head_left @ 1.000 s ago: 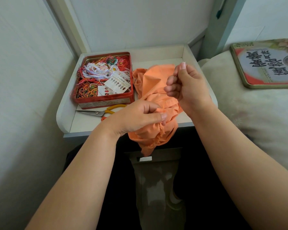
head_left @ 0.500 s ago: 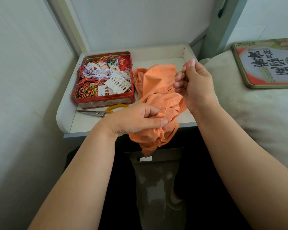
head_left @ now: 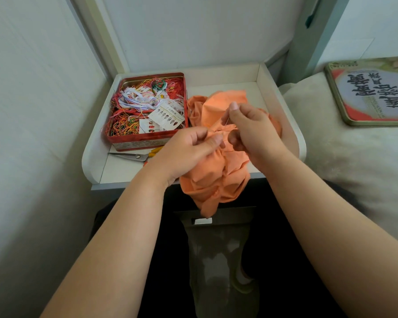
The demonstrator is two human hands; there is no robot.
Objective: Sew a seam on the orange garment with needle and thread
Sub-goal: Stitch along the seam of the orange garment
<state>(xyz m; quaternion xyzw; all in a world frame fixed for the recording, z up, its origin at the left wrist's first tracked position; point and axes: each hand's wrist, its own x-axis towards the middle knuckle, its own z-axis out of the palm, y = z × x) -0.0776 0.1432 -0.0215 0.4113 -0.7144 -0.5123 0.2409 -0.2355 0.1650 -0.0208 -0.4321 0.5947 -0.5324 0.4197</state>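
The crumpled orange garment lies on the small white tray table and hangs over its front edge. My left hand grips a bunched fold of the garment between thumb and fingers. My right hand pinches a thin needle whose tip points down at the fabric right beside my left thumb. The two hands are almost touching. The thread is too fine to make out.
A red tin full of tangled coloured threads and needle cards sits on the table's left half. Yellow-handled scissors lie in front of it. A printed tin lid rests on the pale cushion to the right. Walls close in on the left and behind.
My right hand has come down and leftward from its raised position, bringing the needle to the fabric by my left thumb. My left hand kept its grip on the garment.
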